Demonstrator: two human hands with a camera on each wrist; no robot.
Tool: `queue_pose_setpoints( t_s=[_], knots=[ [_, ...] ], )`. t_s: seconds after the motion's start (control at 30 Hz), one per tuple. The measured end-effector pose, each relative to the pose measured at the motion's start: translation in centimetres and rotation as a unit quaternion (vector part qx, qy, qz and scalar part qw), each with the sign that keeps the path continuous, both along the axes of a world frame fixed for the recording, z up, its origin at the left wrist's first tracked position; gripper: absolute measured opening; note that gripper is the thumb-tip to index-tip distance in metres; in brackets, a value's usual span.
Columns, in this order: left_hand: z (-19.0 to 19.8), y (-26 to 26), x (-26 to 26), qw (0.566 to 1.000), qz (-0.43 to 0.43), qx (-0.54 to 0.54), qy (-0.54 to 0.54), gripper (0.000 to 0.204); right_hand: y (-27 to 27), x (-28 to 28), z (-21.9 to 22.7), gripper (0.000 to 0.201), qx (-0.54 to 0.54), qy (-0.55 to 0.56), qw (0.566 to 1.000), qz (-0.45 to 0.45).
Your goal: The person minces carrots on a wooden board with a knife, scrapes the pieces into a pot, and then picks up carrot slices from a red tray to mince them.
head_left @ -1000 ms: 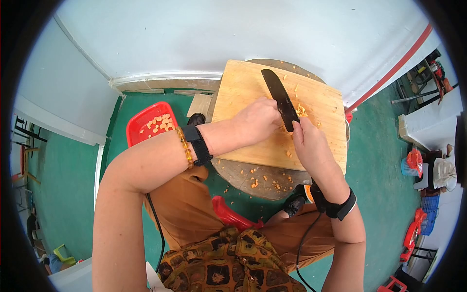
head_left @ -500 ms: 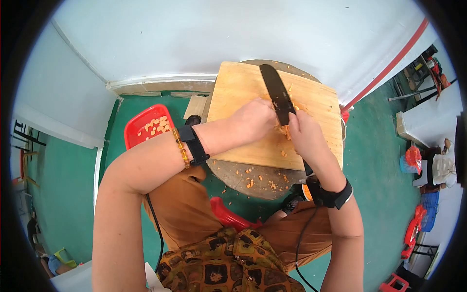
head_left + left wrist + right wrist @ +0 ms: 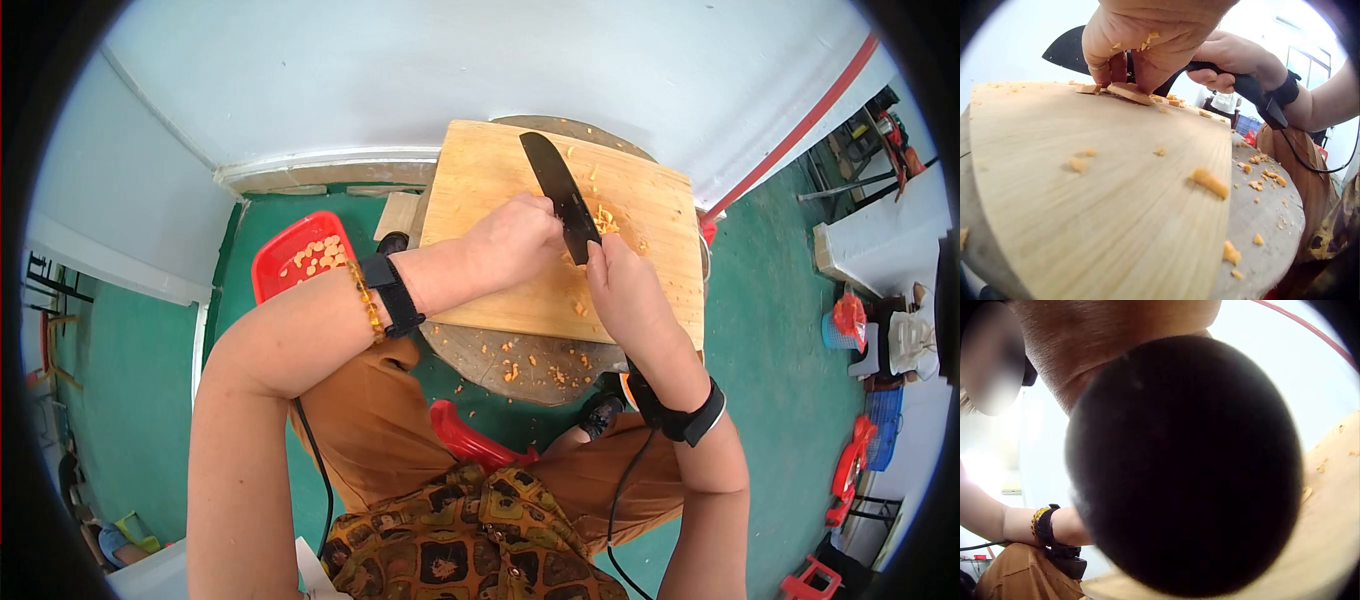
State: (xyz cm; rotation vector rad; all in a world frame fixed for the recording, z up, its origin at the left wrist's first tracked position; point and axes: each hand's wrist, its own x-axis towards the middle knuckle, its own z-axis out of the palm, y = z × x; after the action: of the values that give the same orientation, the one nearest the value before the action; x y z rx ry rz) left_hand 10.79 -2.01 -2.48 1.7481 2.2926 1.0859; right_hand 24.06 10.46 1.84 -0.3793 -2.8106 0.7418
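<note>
My right hand [image 3: 628, 283] grips the handle of a black-bladed knife [image 3: 556, 190] over the wooden cutting board [image 3: 480, 190]. Bent fingertips of my left hand [image 3: 515, 243] hold thin carrot slices [image 3: 1130, 93] down on the board, close beside the blade. In the left wrist view, the blade passes behind those fingers and small orange bits cling to the hand. Cut carrot shreds [image 3: 605, 218] lie just right of the blade in the head view. A dark round shape, seemingly the handle's end [image 3: 1185, 469], covers most of the right wrist view.
Under the board is a round wooden stump [image 3: 490, 365], strewn with carrot crumbs. On the green floor at left stands a red tray [image 3: 263, 265] holding round orange slices. A white wall [image 3: 450, 70] rises behind the board. Something red [image 3: 470, 440] sits between the knees.
Half a second ago the blade stood more over the orange pieces; now it is slightly left, with shreds showing on its right. The left hand still holds the slices, and the whole view has shifted slightly.
</note>
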Motion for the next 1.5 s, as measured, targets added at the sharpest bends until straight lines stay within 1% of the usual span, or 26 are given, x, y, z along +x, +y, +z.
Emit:
queue_pose_setpoints(
  t_s=[0.17,0.23,0.33,0.47,0.5,0.53,0.57,0.6,0.7,0.77,0.8,0.87,0.93,0.97,1.13,1.23,1.33,1.37,1.5],
  knots=[
    [-0.2,-0.1,0.1,1.0,0.004,0.009,0.019,0.007,-0.9,0.0,-0.1,0.025,0.027,-0.036,0.999,-0.019],
    [-0.4,0.0,0.0,0.999,0.004,0.011,0.04,0.006,-1.0,-0.3,-0.2,0.024,0.038,-0.027,0.999,-0.011],
    [-0.7,0.0,0.1,0.998,-0.01,0.049,0.033,0.006,-1.0,-1.0,-0.8,0.024,0.044,-0.012,0.999,-0.008],
    [-0.3,-0.3,0.2,0.997,-0.012,0.037,0.073,0.006,0.1,-3.4,-2.7,0.025,0.085,0.048,0.995,0.009],
    [-0.1,-0.3,0.6,0.996,-0.008,0.032,0.082,0.006,0.3,-3.3,-2.1,0.026,-0.004,0.008,1.0,-0.012],
    [0.0,-0.4,0.9,0.995,-0.001,0.028,0.091,0.006,0.9,-3.1,-1.4,0.027,-0.092,-0.034,0.995,-0.03],
    [-0.2,-0.5,0.7,0.996,0.006,0.023,0.088,0.007,1.5,-2.9,-0.8,0.028,-0.177,-0.076,0.98,-0.045],
    [-0.8,-0.4,0.5,0.996,0.013,0.021,0.084,0.007,1.9,-2.1,-1.1,0.03,-0.211,-0.053,0.975,-0.037],
    [-0.9,-0.3,1.3,0.995,0.048,0.042,0.081,0.008,1.2,0.1,-1.0,0.03,-0.22,0.016,0.971,-0.088],
    [-1.4,-0.2,1.6,0.994,0.08,0.044,0.064,0.009,1.8,0.4,-3.5,0.029,-0.152,0.057,0.984,-0.067],
    [-1.7,-0.2,1.7,0.992,0.081,0.065,0.072,0.009,1.5,0.7,-3.3,0.028,-0.12,0.078,0.988,-0.059],
    [-2.4,-0.2,1.9,0.987,0.085,0.106,0.087,0.009,0.7,1.6,-3.0,0.026,-0.059,0.083,0.994,-0.046],
    [-2.2,-0.3,2.3,0.986,0.087,0.097,0.102,0.009,-0.1,1.8,-2.9,0.023,-0.017,0.096,0.995,-0.036],
    [-2.2,-0.4,2.4,0.986,0.09,0.093,0.108,0.01,-0.3,1.7,-2.9,0.023,-0.016,0.097,0.994,-0.038],
    [-2.7,-0.4,2.6,0.978,0.091,0.14,0.124,0.01,-0.3,1.4,-3.2,0.023,-0.024,0.109,0.993,-0.042],
    [-3.0,-0.4,2.6,0.977,0.089,0.149,0.128,0.01,-0.7,1.8,-2.4,0.023,-0.023,0.091,0.994,-0.059],
    [-2.5,-0.5,3.0,0.974,0.083,0.171,0.121,0.01,-0.8,1.9,-2.4,0.028,-0.031,0.071,0.996,-0.049],
    [-2.2,-0.6,3.1,0.973,0.08,0.183,0.119,0.009,-1.0,1.9,-2.2,0.026,-0.026,0.065,0.996,-0.051],
    [-2.3,-0.4,3.0,0.975,0.092,0.172,0.109,0.008,-1.2,1.7,-1.9,0.023,0.005,0.06,0.997,-0.056]
  ],
)
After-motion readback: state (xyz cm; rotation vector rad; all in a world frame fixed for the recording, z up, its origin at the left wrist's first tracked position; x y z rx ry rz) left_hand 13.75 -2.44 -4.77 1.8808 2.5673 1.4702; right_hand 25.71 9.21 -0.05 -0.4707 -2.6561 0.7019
